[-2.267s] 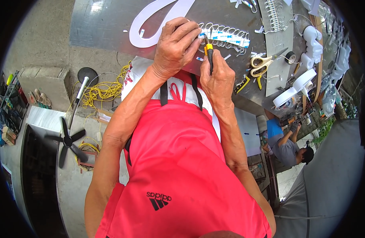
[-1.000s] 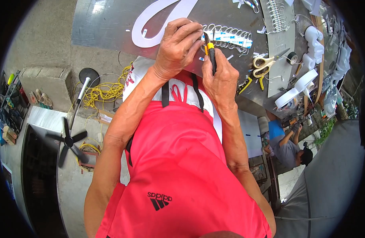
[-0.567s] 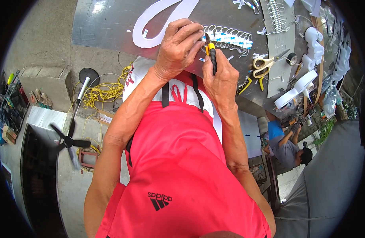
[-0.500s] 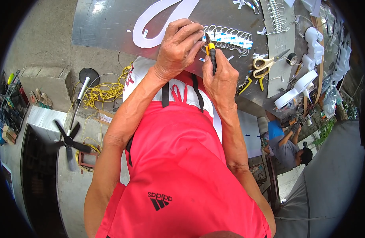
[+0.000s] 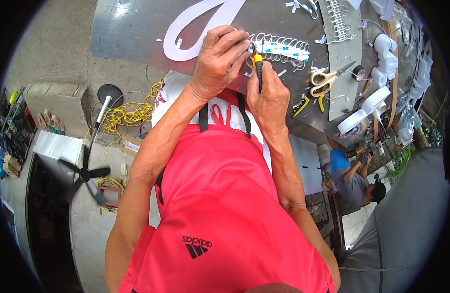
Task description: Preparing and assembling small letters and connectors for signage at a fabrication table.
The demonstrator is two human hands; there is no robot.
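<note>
Red fabric of a shirt (image 5: 210, 185) fills the nearest part of the view, and beyond its hem come white shorts (image 5: 178, 93) with a red drawstring (image 5: 220, 115). Ahead of them the right hand (image 5: 270, 93) is wrapped round a black-and-yellow utility knife (image 5: 257, 63), its tip pointing away from the body at the left end of a blue-and-white printed strip (image 5: 283, 49). At that same end the left hand (image 5: 220, 63) has its fingers curled and drawn together; the fingertips hide what they pinch, so I cannot tell. The strip lies along a row of white wire loops (image 5: 274, 38) near the edge of a grey metal table (image 5: 132, 39). To the left lies a white curved cut-out (image 5: 186, 55); to the right, cream-handled scissors (image 5: 328, 76) and a yellow-handled tool (image 5: 299, 107) sit close together, with a black tape roll (image 5: 359, 73) near the blades and white rolls (image 5: 352, 121) further over. Away to the left, yellow cable (image 5: 122, 119) is heaped on the concrete floor (image 5: 64, 53) near a black-bladed fan (image 5: 85, 173). Far off to the right is another person (image 5: 349, 185) in a grey top and dark cap.
</note>
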